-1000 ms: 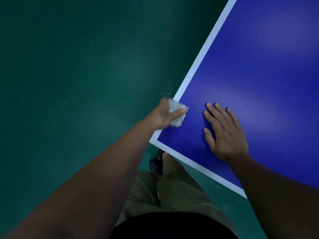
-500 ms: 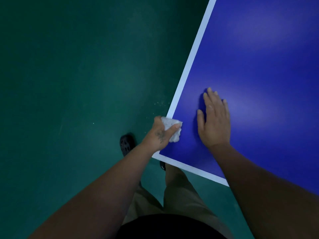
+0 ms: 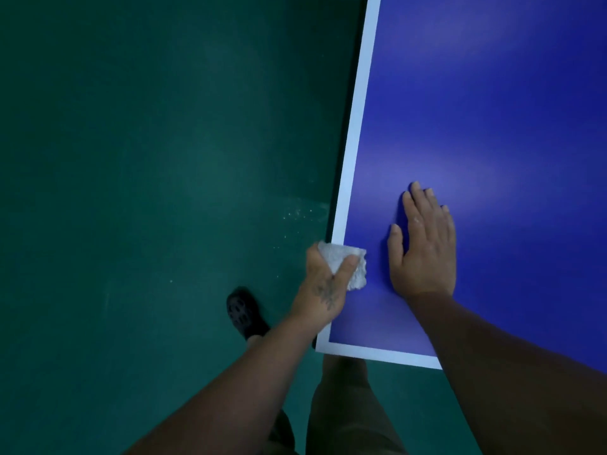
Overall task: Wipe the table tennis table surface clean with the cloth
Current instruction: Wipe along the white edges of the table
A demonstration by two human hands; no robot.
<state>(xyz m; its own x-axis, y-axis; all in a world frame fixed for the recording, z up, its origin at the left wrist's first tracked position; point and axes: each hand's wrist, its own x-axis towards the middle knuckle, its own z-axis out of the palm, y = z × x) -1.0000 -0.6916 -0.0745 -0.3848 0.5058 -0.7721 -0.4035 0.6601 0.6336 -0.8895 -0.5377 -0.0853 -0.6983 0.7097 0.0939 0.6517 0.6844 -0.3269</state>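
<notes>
Right now my left hand (image 3: 323,284) grips the crumpled white cloth (image 3: 345,262) against the white border of the blue table (image 3: 492,110), near its corner. My right hand (image 3: 423,247) lies flat beside it, fingers straight. No writing shows anywhere.

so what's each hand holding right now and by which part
The left hand grips a crumpled white cloth, bunched under its fingers and thumb at the table's left edge. The right hand holds nothing; it rests flat on the blue surface.

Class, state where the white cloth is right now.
In the head view, the cloth is gripped in the left hand at the table's white left edge, near its corner.
</notes>
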